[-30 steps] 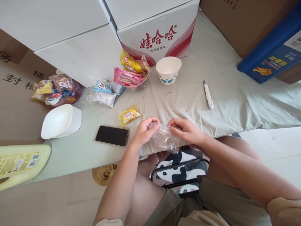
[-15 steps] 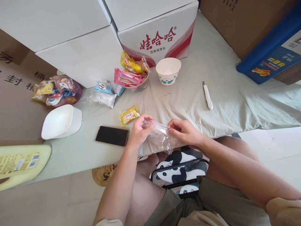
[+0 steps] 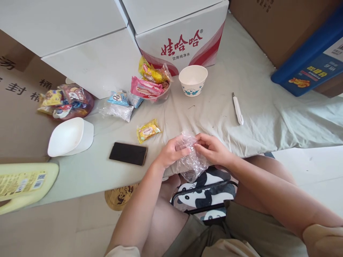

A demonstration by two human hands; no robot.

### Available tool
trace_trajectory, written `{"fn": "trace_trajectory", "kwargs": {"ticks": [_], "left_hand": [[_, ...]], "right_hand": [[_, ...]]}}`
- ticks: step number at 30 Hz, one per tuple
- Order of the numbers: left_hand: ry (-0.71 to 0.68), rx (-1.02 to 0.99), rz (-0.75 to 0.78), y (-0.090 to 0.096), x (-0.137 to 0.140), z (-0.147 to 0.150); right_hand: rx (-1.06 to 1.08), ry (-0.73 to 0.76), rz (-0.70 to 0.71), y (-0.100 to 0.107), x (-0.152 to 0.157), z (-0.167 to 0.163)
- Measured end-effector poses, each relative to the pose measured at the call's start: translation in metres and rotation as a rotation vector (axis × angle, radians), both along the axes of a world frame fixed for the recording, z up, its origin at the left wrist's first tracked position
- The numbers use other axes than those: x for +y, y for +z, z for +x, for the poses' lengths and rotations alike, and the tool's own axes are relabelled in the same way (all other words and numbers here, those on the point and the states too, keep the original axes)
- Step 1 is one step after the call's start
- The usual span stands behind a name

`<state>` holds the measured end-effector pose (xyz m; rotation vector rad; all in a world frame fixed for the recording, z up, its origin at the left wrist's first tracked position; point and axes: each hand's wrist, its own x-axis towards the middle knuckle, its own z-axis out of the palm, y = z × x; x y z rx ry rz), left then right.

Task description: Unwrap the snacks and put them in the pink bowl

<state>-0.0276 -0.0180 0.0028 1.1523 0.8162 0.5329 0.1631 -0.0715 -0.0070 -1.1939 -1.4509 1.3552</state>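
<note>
A crumpled clear plastic bag (image 3: 191, 165) hangs between my hands at the table's front edge. My left hand (image 3: 173, 151) is closed on its left side, thumb laid across the film. On the other side my right hand (image 3: 210, 148) pinches the bag's upper part, some of its fingers curled out of sight. Just beyond my left hand lies a small yellow snack packet (image 3: 148, 131), with a dark-screened phone (image 3: 128, 153) to its left. Further back stands a white paper bowl (image 3: 193, 80) with a blue leaf pattern.
A white utility knife (image 3: 237, 109) lies to the right. Snack packs fill a bowl (image 3: 160, 96) and a reddish basket (image 3: 87, 110). A white plastic container (image 3: 85, 134), a yellow jug (image 3: 49, 178), a white carton (image 3: 182, 50) and a blue container (image 3: 286, 76) stand around the cloth-covered table (image 3: 257, 85).
My left hand has moved right, closer to my right hand. The plastic bag is more bunched at the top and hangs slightly lower.
</note>
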Motion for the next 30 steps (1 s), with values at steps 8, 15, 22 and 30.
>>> {"fn": "trace_trajectory", "kwargs": {"ticks": [8, 15, 22, 30], "left_hand": [[0.115, 0.060, -0.039, 0.001, 0.001, -0.002], [0.158, -0.057, -0.087, 0.008, 0.004, -0.005], [0.310, 0.161, 0.290, 0.001, 0.009, 0.001], [0.309, 0.192, 0.457, 0.002, 0.004, 0.024]], "right_hand": [[0.089, -0.064, -0.048, 0.003, 0.003, -0.002], [0.305, -0.101, -0.182, 0.006, 0.009, -0.001], [0.086, -0.192, -0.096, 0.000, 0.009, 0.002], [-0.163, -0.347, 0.239, 0.008, 0.009, 0.006]]}}
